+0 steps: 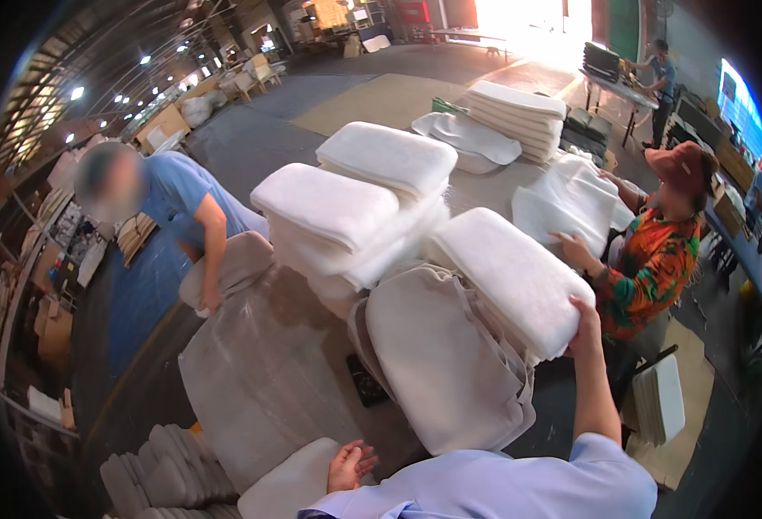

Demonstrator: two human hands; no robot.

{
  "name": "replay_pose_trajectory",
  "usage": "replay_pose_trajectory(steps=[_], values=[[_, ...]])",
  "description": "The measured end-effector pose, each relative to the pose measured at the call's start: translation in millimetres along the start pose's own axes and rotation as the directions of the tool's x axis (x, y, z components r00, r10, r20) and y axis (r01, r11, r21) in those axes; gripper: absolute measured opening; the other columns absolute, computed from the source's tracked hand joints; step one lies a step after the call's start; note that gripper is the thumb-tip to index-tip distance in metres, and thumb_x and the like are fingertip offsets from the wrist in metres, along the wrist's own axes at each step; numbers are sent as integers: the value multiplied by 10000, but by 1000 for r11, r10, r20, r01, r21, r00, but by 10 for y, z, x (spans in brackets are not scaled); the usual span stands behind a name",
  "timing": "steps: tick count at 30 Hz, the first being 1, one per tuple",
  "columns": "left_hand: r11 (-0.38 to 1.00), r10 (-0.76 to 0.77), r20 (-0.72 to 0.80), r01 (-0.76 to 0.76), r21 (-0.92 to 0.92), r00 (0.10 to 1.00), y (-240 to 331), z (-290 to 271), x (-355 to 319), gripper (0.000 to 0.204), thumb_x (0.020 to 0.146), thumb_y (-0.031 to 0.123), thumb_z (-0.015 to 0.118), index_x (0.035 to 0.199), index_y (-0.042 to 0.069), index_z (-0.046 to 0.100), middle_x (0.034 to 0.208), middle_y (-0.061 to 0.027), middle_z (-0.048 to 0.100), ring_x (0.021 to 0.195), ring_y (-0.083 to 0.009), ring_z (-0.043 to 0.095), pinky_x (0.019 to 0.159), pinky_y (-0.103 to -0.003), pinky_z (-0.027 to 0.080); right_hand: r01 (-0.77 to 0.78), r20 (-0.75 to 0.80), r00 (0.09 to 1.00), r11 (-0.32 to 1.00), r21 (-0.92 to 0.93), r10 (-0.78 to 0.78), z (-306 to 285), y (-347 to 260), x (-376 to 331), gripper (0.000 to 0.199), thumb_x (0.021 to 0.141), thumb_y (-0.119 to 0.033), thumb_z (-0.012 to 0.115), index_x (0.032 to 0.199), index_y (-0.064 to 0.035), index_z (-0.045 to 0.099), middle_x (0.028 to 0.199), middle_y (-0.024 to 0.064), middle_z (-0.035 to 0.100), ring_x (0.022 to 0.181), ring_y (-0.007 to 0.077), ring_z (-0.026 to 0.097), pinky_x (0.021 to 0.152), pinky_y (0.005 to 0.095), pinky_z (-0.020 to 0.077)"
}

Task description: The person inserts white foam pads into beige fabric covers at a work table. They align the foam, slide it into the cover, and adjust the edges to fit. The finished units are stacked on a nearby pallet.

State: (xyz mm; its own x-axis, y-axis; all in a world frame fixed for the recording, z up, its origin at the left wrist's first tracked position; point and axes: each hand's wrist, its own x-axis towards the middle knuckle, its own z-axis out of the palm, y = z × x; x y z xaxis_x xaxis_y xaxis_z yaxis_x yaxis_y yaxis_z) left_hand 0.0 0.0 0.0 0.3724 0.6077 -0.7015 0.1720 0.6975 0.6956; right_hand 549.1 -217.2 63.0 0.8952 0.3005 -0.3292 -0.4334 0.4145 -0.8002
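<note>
My right hand (583, 322) grips the near right corner of a thick white cushion pad (506, 277) that lies tilted on a stack of similar pads. Just left of it leans a grey fabric cushion cover (441, 363). My left hand (351, 464) rests low near my chest, fingers loosely curled, touching a white pad (290, 484) at the table's near edge and holding nothing. More white cushion pads (329, 208) are piled in the middle of the table.
A person in a blue shirt (186, 195) bends over a grey cover at the left. A person in an orange hat and patterned shirt (658, 251) handles white pads at the right. Grey cushions (165, 476) are stacked at lower left. A dark phone-like object (366, 381) lies on the table.
</note>
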Motion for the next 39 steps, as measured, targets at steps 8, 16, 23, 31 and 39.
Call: replay_pose_trajectory(steps=[8, 16, 23, 31, 39], values=[[989, -90, -142, 72, -126, 986, -240, -318, -322, 318, 1119, 210, 576, 1409, 80, 571, 1244, -162, 715, 1046, -315, 749, 919, -465, 621, 129, 65, 987, 959, 253, -150, 69, -221, -653, 707, 865, -233, 722, 1484, 31, 503, 1235, 176, 716, 1123, 352, 719, 1015, 491, 590], [976, 186, -21, -188, -112, 982, 116, 4, -64, 312, 1117, 226, 574, 1389, 72, 576, 1265, -175, 701, 1088, -328, 720, 953, -473, 585, 184, 155, 940, 832, 523, -305, 2435, 248, -56, 465, 901, -161, 732, 1315, 34, 647, 1241, 133, 708, 1155, 273, 692, 1042, 437, 559], [986, 165, 41, -163, -41, 986, 105, 263, -170, 324, 1114, 193, 577, 1400, 42, 592, 1288, -152, 711, 1069, -267, 728, 975, -420, 579, -42, 499, 866, 998, 54, 9, 3966, 838, -563, 996, 970, -451, 796, 1634, 34, 234, 1433, 222, 608, 1202, 323, 684, 945, 428, 599], [1000, -7, -33, 7, -17, 999, -98, 34, -185, 371, 1110, 223, 587, 1437, 54, 542, 1301, -157, 684, 1077, -293, 736, 949, -441, 593, 303, 386, 891, 946, -110, -241, 1790, 825, -286, 254, 1087, -223, 654, 1200, -3, 710, 1033, 104, 769, 867, 162, 730, 792, 313, 593], [999, -19, 36, 17, 50, 999, 0, 87, 75, 317, 1104, 216, 593, 1393, 87, 576, 1255, -159, 706, 1066, -325, 743, 916, -454, 603, -160, -290, 816, 287, -944, -500, -732, 131, 133, 628, 914, -459, 806, 1365, -61, 626, 1185, 168, 720, 1134, 346, 689, 1009, 476, 526]])
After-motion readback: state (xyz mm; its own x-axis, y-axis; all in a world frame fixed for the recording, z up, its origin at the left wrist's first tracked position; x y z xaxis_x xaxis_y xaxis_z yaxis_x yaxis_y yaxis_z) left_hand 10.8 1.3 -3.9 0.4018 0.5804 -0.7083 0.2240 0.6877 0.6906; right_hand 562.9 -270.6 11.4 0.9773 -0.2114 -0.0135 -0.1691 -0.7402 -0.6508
